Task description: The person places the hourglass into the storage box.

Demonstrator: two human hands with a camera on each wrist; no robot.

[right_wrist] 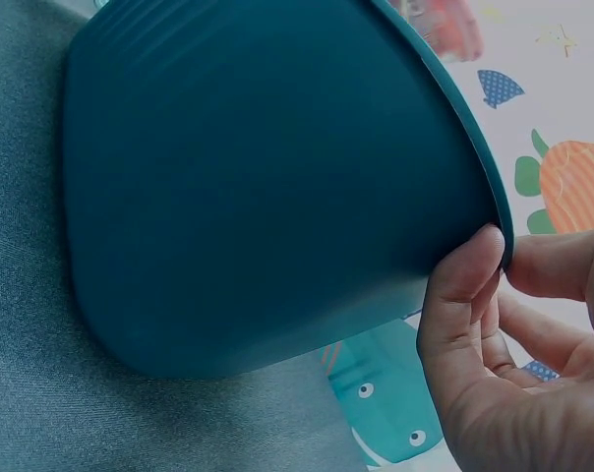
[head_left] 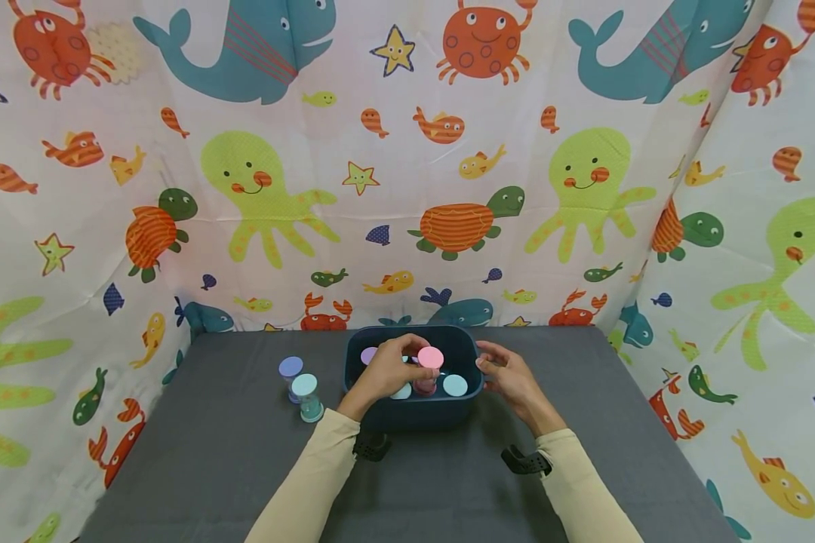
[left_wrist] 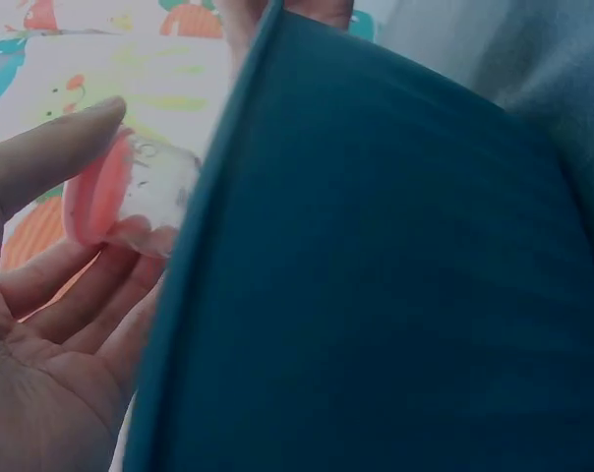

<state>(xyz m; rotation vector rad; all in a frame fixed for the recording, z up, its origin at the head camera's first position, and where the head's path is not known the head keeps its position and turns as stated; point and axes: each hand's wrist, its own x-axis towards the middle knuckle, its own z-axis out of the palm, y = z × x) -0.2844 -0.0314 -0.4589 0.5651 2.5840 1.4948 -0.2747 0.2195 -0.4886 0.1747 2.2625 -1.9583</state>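
My left hand [head_left: 389,371] holds a small clear jar with a pink lid [head_left: 431,357] upright over the dark blue bin [head_left: 414,413]. In the left wrist view, the thumb lies by the jar's pink lid [left_wrist: 98,197] and the fingers curl round its clear body. At the bin's right side, my right hand [head_left: 512,377] pinches the rim between thumb and fingers, as the right wrist view shows on the bin's wall [right_wrist: 258,197]. Inside the bin are jars with mint lids [head_left: 455,385] and one with a purple lid [head_left: 368,355], partly hidden by the left hand.
Left of the bin, a jar with a purple-blue lid [head_left: 290,368] and one with a mint lid [head_left: 306,386] stand close together on the grey tabletop [head_left: 210,452]. A curtain printed with sea animals [head_left: 380,173] hangs behind the table and along its sides.
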